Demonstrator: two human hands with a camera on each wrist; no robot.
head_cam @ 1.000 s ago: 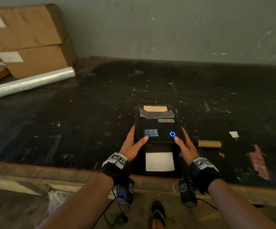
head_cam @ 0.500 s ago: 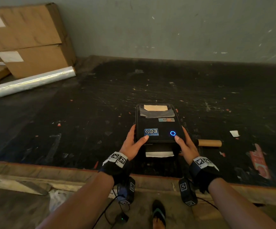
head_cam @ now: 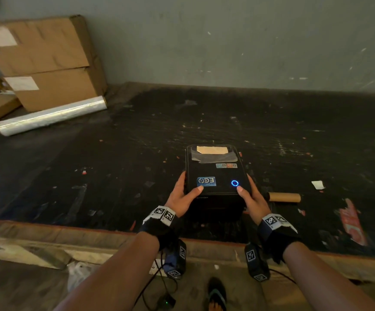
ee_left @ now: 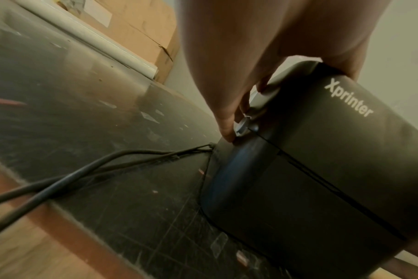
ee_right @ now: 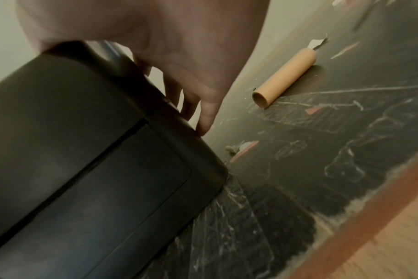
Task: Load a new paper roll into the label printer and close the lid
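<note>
Your left hand [head_cam: 180, 197] grips the left front corner of the black box-shaped label printer [head_cam: 215, 173], thumb laid flat on the closed lid [head_cam: 213, 169] over a blue sticker and the fingers curled down the left side. In the left wrist view those fingers [ee_left: 227, 120] press against a pale latch piece on the printer's flank, just below the white "Xprinter" lettering. Your right hand [head_cam: 252, 199] clasps the opposite front corner in the same way: the thumb rests on the lid just below a glowing blue ring light [head_cam: 234, 183], and in the right wrist view the fingers [ee_right: 207, 111] wrap down the right side.

The printer sits slightly right of centre in the head view, on a dark scuffed table top [head_cam: 114, 164] littered with paper scraps. A brown cardboard tube core [head_cam: 284, 197] lies on its side just right of your right hand, apart from the printer. Two dark cables [ee_left: 84, 175] run along the surface to the printer's left side.

In the upper left of the head view, two stacked brown cardboard boxes [head_cam: 47, 61] lean against the grey wall, and a shiny roll of clear plastic film [head_cam: 52, 115] lies before them.
</note>
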